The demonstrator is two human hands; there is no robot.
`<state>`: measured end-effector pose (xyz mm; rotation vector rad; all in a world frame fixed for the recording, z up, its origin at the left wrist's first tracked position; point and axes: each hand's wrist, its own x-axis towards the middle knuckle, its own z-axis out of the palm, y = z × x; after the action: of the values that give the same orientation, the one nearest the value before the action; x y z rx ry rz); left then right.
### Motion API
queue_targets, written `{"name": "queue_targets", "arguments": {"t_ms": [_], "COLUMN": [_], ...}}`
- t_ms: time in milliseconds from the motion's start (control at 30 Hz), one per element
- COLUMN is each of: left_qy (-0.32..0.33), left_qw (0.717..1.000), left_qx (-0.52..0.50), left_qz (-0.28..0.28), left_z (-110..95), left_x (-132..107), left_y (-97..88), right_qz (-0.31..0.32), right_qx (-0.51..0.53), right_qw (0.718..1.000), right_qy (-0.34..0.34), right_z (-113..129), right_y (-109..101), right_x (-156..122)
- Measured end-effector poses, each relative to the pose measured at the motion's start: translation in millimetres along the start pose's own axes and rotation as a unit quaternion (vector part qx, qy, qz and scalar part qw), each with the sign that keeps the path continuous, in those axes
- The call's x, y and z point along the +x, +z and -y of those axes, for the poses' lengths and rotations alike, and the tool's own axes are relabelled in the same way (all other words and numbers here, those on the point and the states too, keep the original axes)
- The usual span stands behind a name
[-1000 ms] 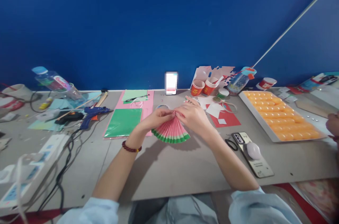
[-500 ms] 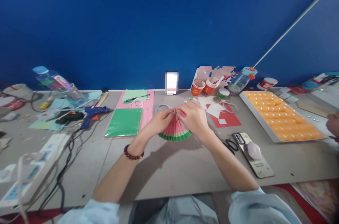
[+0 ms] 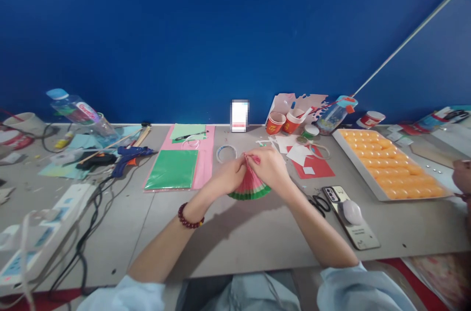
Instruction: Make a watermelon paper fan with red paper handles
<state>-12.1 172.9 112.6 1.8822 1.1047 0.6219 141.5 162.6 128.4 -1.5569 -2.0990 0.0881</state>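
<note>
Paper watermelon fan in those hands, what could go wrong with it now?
The left hand and right hand grip the paper fan near its pointed top, so the pleats might spring apart if the fingers slip. Squeezing thin folds hard could crease or tear them. The scissors and phone lie close by the right forearm, so a sweep of the arm might knock them toward the table edge.
</note>
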Motion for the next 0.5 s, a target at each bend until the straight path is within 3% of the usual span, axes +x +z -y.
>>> {"name": "queue_targets", "arguments": {"t_ms": [233, 367, 500], "left_qy": [-0.019, -0.032, 0.002], "left_qw": [1.000, 0.999, 1.000], "left_qx": [-0.011, 0.011, 0.002], "left_qz": [-0.020, -0.020, -0.008], "left_z": [4, 2, 0], "left_x": [2, 2, 3], "left_y": [3.8, 2.2, -7.2], "right_qz": [0.093, 0.091, 0.065], "right_qx": [-0.022, -0.036, -0.001], "right_qw": [0.995, 0.995, 0.998], "right_qy": [0.002, 0.008, -0.013], "right_z": [6, 11, 7], "right_y": [-8, -6, -6], "right_x": [-3, -4, -2]}}
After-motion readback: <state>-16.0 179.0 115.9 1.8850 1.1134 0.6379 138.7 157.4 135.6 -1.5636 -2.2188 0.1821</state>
